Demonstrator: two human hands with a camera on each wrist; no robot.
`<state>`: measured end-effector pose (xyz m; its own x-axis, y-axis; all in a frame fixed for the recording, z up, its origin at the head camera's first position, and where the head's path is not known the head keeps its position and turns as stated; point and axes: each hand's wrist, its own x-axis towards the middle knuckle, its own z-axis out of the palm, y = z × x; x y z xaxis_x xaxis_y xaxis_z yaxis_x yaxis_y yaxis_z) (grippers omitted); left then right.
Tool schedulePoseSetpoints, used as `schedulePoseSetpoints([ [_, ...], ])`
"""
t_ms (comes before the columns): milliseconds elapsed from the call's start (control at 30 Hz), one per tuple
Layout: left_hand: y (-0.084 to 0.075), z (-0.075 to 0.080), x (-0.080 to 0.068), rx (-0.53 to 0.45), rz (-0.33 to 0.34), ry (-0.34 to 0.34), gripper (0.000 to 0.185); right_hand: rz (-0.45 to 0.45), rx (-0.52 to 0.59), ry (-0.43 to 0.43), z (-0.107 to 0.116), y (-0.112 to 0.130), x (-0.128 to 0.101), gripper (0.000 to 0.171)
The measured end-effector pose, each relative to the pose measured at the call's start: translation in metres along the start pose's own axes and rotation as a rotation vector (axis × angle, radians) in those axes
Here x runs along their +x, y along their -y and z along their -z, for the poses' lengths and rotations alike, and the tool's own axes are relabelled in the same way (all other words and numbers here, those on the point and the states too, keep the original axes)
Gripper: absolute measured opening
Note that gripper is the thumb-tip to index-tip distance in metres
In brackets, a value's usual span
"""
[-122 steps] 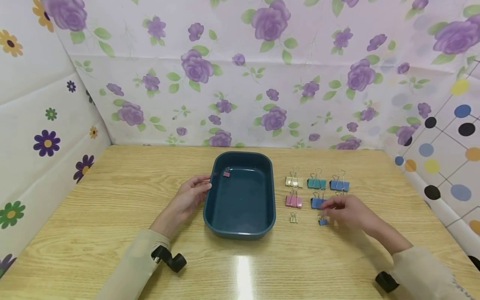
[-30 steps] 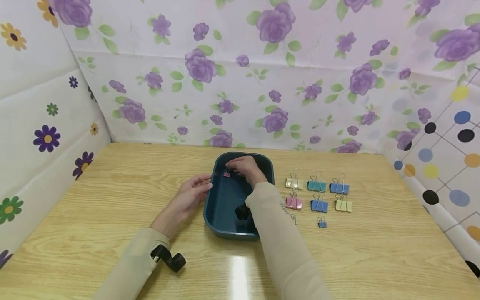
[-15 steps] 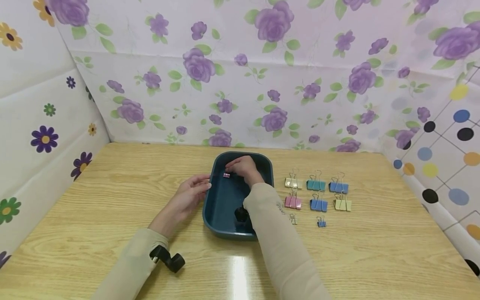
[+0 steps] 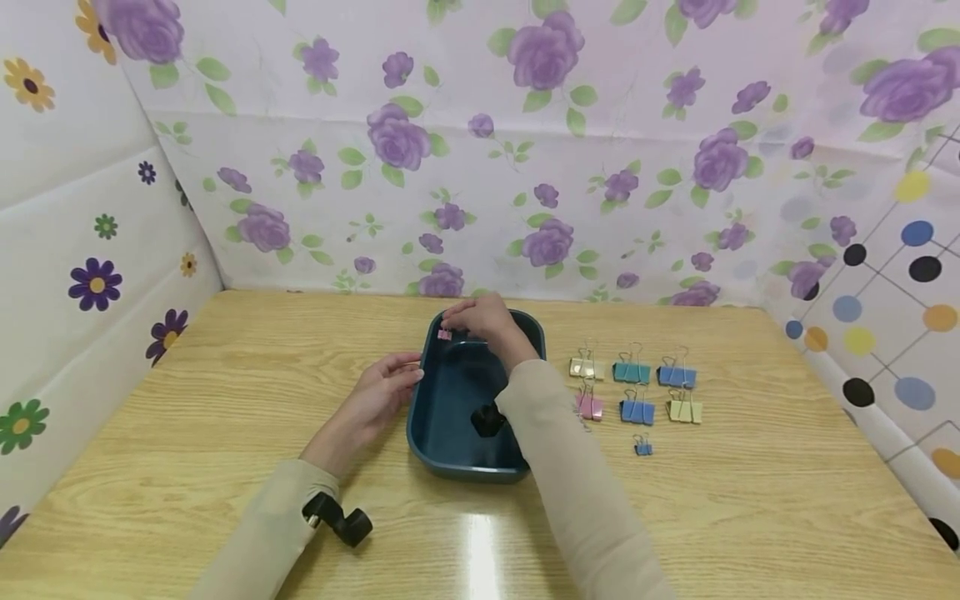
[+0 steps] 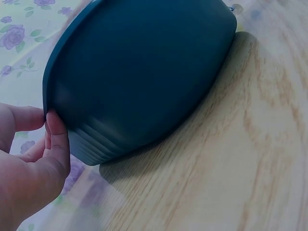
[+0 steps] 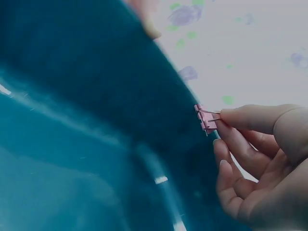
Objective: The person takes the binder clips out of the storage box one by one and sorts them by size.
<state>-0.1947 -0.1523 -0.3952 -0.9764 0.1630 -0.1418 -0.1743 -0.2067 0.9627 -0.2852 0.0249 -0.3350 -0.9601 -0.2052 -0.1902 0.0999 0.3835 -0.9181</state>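
A dark teal tub [image 4: 450,454] sits mid-table on the wooden table [image 4: 225,400]. My right hand [image 4: 459,325] reaches over its far left corner and pinches a small pink binder clip [image 4: 444,334] between thumb and forefinger. In the right wrist view the pink clip [image 6: 207,119] hangs at the fingertips of that hand [image 6: 219,127], just above the tub's inner wall [image 6: 96,96]. My left hand [image 4: 408,372] rests with relaxed fingers against the tub's left rim. The left wrist view shows its fingertips [image 5: 54,134] touching the tub's outer wall [image 5: 144,72].
To the right of the tub lie rows of binder clips: yellow [image 4: 586,367], teal [image 4: 632,372], blue [image 4: 677,377], pink [image 4: 591,407], blue [image 4: 638,412], pale yellow [image 4: 686,411], and a small blue one [image 4: 642,448]. Flowered panels wall in the table on three sides.
My right hand left the clips on the right, reached into the tub and took the small pink clip. It has since lifted the clip up and left, level with the far rim. The left hand stayed put.
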Motion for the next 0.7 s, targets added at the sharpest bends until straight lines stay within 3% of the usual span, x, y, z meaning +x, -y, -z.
schedulePoseSetpoints([
  [467, -0.001, -0.003, 0.002, -0.003, 0.02, 0.001, 0.04, 0.093, 0.044, 0.025, 0.035, 0.04, -0.033, 0.017],
  [700, -0.002, -0.001, 0.0, 0.004, 0.024, -0.026, 0.04, 0.179, -0.056, 0.041, 0.045, 0.047, -0.054, 0.019],
])
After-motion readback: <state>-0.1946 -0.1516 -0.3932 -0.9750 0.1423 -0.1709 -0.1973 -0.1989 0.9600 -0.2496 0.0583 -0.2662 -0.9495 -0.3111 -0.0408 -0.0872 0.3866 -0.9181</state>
